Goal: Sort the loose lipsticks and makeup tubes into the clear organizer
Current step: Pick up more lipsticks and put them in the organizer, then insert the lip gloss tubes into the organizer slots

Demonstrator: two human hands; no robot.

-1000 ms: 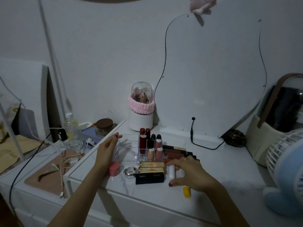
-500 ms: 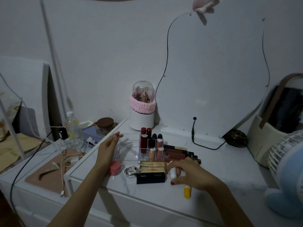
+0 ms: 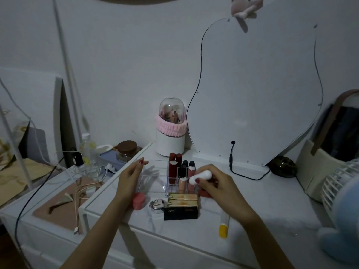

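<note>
The clear organizer stands mid-table with several lipsticks upright in its right-hand slots. My right hand holds a small white tube lifted just above the organizer's right side. My left hand rests against the organizer's left wall, fingers apart, gripping nothing. In front lie gold boxed lipsticks, a black lipstick box, a pink round tube and a silver heart-shaped compact. A tube with a yellow cap lies near the front edge.
A white brush holder with a pink band and a curvy mirror with a black cable stand behind. A fan and a beige case crowd the right. A lower side table with cables, a bottle and a jar sits left.
My right hand has picked the white tube up from the table in front of the boxes and raised it toward the organizer. My left hand has stayed by the organizer.
</note>
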